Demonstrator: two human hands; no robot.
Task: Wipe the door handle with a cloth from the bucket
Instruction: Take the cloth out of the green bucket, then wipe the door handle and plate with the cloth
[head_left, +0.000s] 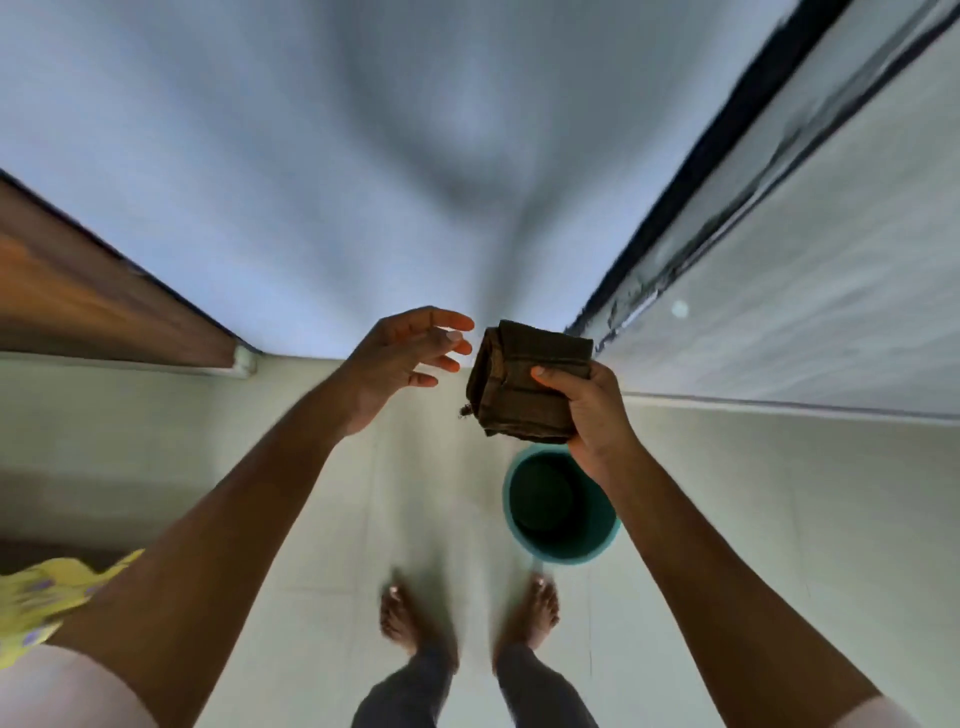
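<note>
Two hands in frame, head view, wide-angle and motion-blurred. Landmark for all positions: teal bucket (562, 506), standing upright on the pale tiled floor (727, 519), mouth toward the camera, interior dark.

Cloth (524, 382): brown, folded into a thick, roughly square pad. It sits directly above the bucket in the picture, held in the air, its lower edge just over the bucket's far rim. It lies on the thumb side of the right hand (592, 410), projecting up and to the left from the grip; most of the pad is clear of the palm. Long axis not distinct, the pad being close to square; its broad face is turned toward the camera, tilted slightly so the top edge slopes down to the right. A frayed thread end hangs at its lower left corner.

Right hand: closed on the cloth, thumb pressed across the front face near the right edge, fingers wrapped behind and mostly hidden.

Left hand (410, 358): up and left of the bucket, level with the cloth, fingers spread and loosely curled, palm toward the cloth. Fingertips just beside the cloth's left edge; contact not resolvable in the blur. Holds nothing.

Two bare feet (402, 616) below the bucket. Wooden door edge (104, 291) far left of it. Door handle not identifiable.
</note>
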